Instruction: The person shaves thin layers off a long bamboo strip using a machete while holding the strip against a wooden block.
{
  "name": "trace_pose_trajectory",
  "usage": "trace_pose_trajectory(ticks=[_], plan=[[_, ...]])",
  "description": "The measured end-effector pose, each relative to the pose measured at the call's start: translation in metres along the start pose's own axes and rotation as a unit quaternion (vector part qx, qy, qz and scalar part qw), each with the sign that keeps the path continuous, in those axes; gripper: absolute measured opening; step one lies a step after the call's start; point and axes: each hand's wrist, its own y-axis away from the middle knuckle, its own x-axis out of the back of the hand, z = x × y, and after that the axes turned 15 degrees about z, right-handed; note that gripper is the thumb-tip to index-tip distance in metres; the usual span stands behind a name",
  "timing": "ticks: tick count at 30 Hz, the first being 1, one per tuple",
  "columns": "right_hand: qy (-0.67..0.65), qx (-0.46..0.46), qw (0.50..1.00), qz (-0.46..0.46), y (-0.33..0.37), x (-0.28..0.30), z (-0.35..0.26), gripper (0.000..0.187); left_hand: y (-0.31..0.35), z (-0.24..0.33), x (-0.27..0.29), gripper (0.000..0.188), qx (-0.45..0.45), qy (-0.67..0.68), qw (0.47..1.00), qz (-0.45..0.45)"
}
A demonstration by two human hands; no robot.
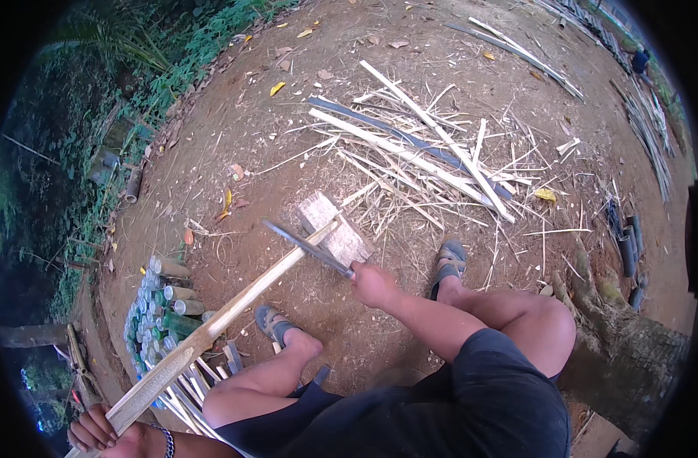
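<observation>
My left hand [105,437], at the lower left, is closed around the near end of a long split bamboo strip [246,297]. The strip slants up and to the right, its far end resting on a pale wooden block [352,246] on the ground. In my right hand [376,285] is the handle of a long knife [330,261]. Its blade points up and left, crossing over the strip close to the block. Whether the edge touches the bamboo, I cannot tell.
Pale split strips [410,153] and shavings are heaped beyond the block. Bottles [154,313] stand clustered at left, beside more strips [189,401]. A tree trunk [631,366] rises at right, near dark tubes [630,248]. Green plants [158,53] border the dirt ground; my sandalled feet flank the block.
</observation>
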Motion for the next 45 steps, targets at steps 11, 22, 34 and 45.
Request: trace_pose_trajectory(ticks=[11, 22, 34, 45], plan=[[0.033, 0.046, 0.998, -0.030, 0.009, 0.001, -0.013, 0.031, 0.003, -0.002, -0.003, 0.046, 0.015, 0.034, 0.999, -0.016], [-0.053, -0.191, 0.977, 0.082, -0.010, -0.052, 0.118, 0.034, 0.008, -0.002, -0.005, 0.042, 0.017, 0.025, 0.999, -0.020], [-0.145, 0.023, 0.988, 0.043, 0.028, -0.023, -0.024, 0.024, 0.016, 0.003, -0.003, 0.075, 0.038, 0.058, 0.997, -0.033], [-0.085, 0.050, 0.994, 0.055, 0.032, -0.006, -0.054, 0.022, 0.017, 0.003, 0.009, 0.069, 0.040, 0.033, 0.999, -0.004]])
